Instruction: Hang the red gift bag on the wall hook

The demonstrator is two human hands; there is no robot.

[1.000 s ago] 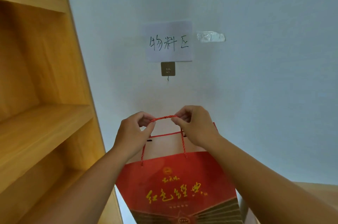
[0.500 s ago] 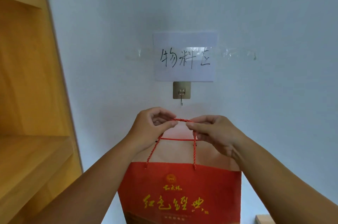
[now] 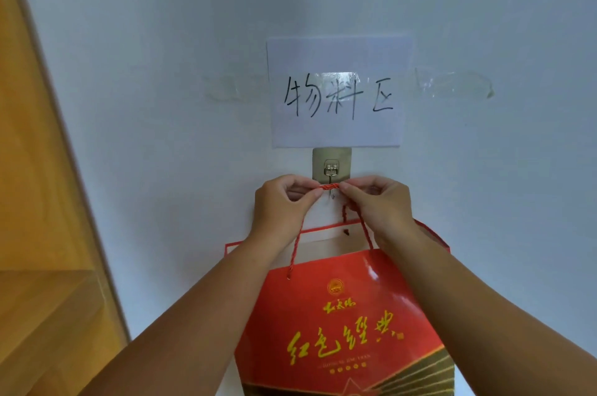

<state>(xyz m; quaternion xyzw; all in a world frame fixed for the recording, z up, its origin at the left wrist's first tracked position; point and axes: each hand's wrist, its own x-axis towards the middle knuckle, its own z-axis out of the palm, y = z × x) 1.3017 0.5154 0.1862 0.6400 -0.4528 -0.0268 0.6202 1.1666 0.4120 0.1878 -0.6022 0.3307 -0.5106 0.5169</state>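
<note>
Pinching the red cord handle (image 3: 329, 186) taut between both hands, right at the wall hook (image 3: 331, 171). Left hand (image 3: 284, 201) closed on the cord's left end, thumb and forefinger; right hand (image 3: 376, 201) closed on the right end likewise. Short stretch of cord between them lies level across the hook's metal prong, touching or just in front of it; cannot tell whether it has passed over the tip.

Red gift bag (image 3: 342, 324) hangs below the hands, against the white wall (image 3: 161, 72), its mouth open, second handle slack behind. Hook plate sits just under the lower edge of the paper sign (image 3: 337, 91). Wooden shelving (image 3: 38, 201) at the left edge of the wall, well apart.

Judgement: step in hand is seating the cord. Keep it taut and level, carry it up over the prong tip, then lower until the prong bears the weight. Release one hand at a time.
</note>
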